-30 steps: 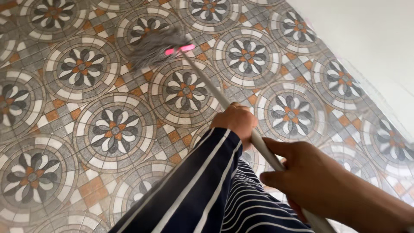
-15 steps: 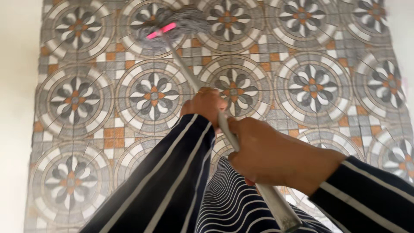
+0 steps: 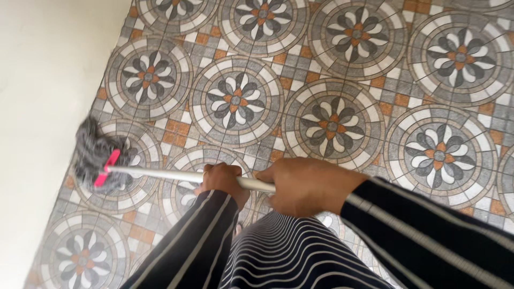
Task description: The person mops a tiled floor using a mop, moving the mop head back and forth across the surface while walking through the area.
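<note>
As two hands grip one mop handle [image 3: 176, 175], left hand [image 3: 222, 179], right hand [image 3: 305, 184]

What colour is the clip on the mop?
Bright pink clip, seen in the head view.

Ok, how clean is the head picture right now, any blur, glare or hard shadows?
Head view: the grey string mop head with its pink clamp is smeared by motion blur; the patterned floral floor tiles read sharp. Light is soft and even, no hard shadows. The pale wall looks slightly washed out. Left hand and right hand on the white pole are clear.
</note>
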